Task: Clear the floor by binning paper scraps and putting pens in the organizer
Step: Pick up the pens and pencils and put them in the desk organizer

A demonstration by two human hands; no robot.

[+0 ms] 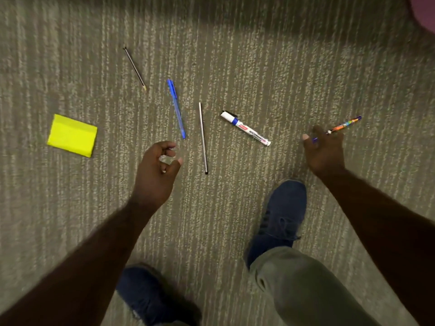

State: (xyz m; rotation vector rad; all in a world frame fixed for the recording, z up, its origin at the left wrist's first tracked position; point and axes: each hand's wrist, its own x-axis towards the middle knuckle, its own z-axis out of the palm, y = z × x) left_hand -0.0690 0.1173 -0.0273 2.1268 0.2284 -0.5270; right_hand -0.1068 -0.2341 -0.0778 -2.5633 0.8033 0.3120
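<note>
Several writing tools lie on the grey carpet. A dark pencil (135,68) is farthest, a blue pen (176,108) lies below it, then a thin grey pencil (203,138) and a white whiteboard marker (246,128) with a blue band. My right hand (324,152) is closed around a multicoloured pen (344,124) whose end sticks out to the upper right. My left hand (157,170) hovers just below the blue pen's tip, fingers curled and apart, holding nothing. A folded yellow paper (72,135) lies at the left.
My two dark blue shoes (280,217) (150,295) stand on the carpet below the pens, with a grey-green trouser leg (303,285) at the lower right. A pinkish object (423,10) shows in the top right corner.
</note>
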